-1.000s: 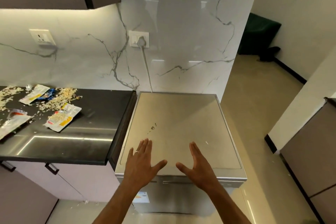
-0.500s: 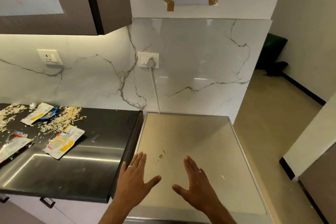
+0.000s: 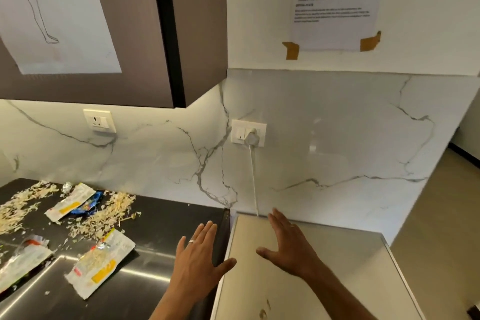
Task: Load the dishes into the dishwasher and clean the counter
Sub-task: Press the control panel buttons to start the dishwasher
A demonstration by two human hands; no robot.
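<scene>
The dishwasher [image 3: 324, 275] shows only its flat steel top, at the lower right, with a few smudges near the front. Left of it runs the black counter [image 3: 161, 218], littered with pale crumbs [image 3: 104, 218] and several torn snack wrappers [image 3: 100, 264]. My left hand [image 3: 194, 265], wearing a ring, hovers flat with spread fingers over the gap between counter and dishwasher. My right hand [image 3: 288, 247] is stretched out flat above the dishwasher top. Both hands hold nothing. No dishes are in view.
A white plug and cable [image 3: 252, 163] run from a wall socket down behind the dishwasher. A brown upper cabinet [image 3: 135, 34] hangs over the counter. A taped paper notice [image 3: 335, 0] is on the wall. Beige floor [image 3: 441, 202] lies to the right.
The view has tilted upward and shifted left, so the dishwasher front has dropped out of sight. Both hands have moved forward and left, the left one now reaching the counter's edge.
</scene>
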